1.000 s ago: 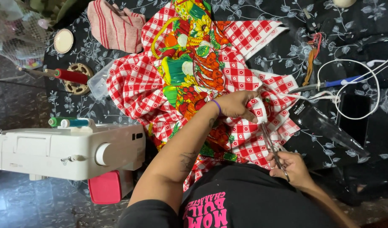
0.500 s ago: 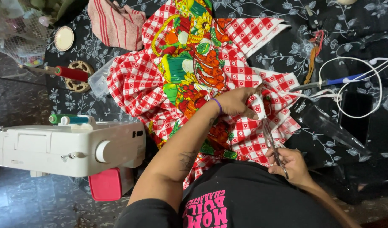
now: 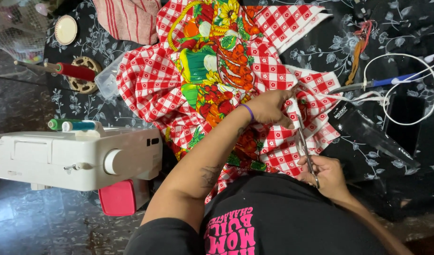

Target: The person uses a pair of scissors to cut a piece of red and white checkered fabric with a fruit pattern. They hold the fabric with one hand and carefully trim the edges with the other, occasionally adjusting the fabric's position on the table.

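Note:
A red-and-white checked cloth (image 3: pixel 151 89) with a bright vegetable print lies spread over the dark flowered table. My left hand (image 3: pixel 269 107), with a purple band at the wrist, pinches a fold of that cloth near its right edge. My right hand (image 3: pixel 323 175) is closed on the handles of metal scissors (image 3: pixel 304 148). The scissor blades point up into the fold just below my left fingers.
A white sewing machine (image 3: pixel 75 156) stands at the left with green thread spools behind it. A red-handled tool (image 3: pixel 75 72), a wooden wheel (image 3: pixel 85 75), a round tin (image 3: pixel 66 29) and a striped cloth (image 3: pixel 129 19) lie beyond. A white cable (image 3: pixel 401 89), blue-handled tool (image 3: pixel 391 79) and clear ruler (image 3: pixel 373 137) sit right.
The view has shifted slightly. My hands stay on the fold, with the scissors still at the cloth's edge.

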